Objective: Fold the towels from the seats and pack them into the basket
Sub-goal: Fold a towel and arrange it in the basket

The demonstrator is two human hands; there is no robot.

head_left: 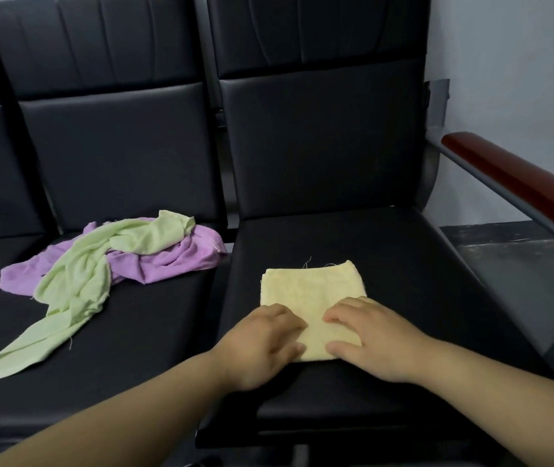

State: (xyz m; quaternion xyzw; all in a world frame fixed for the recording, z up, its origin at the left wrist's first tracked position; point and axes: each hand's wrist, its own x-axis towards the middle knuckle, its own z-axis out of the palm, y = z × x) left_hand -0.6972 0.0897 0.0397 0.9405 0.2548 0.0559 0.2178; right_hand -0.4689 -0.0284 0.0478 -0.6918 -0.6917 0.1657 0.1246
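A pale yellow towel [312, 288], folded into a small rectangle, lies flat on the right black seat [403, 264]. My left hand [262, 345] rests palm down on its near left corner, and my right hand [373, 338] presses on its near right corner. Neither hand grips the cloth; the fingers lie spread and flat. On the left seat [134, 332] a light green towel [80, 281] sprawls unfolded across a crumpled purple towel [174, 261]. No basket is in view.
The black padded seats form a row with tall backs. A reddish-brown wooden armrest [518, 187] on a grey metal frame bounds the right seat. Beyond it are a grey floor [504, 257] and a pale wall.
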